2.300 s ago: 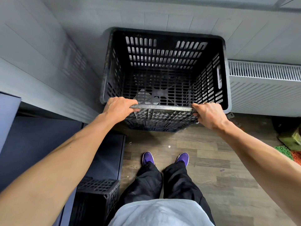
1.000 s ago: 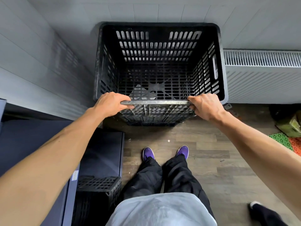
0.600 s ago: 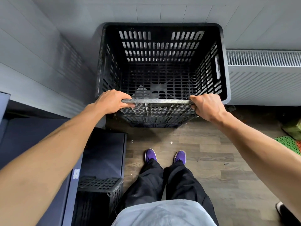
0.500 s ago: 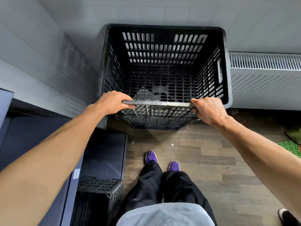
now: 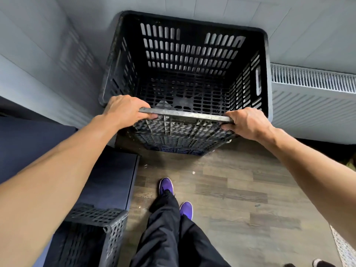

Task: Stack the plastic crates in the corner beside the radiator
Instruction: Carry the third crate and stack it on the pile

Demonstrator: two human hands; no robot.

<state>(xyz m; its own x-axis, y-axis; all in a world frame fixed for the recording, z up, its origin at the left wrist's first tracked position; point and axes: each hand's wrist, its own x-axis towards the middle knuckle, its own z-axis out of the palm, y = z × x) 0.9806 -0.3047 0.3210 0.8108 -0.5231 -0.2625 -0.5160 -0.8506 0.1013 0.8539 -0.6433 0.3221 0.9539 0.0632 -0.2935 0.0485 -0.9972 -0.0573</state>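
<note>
Black plastic crate (image 5: 185, 74) stands in the wall corner just beside the radiator (image 5: 312, 97), its near rim grasped by the left hand (image 5: 123, 110) and right hand (image 5: 248, 122).

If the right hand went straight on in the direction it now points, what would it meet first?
The right hand grips the near rim of the black crate. Past that rim lies the crate's open inside, so it would probably meet the far-left inner wall next; depth is unclear.
</note>
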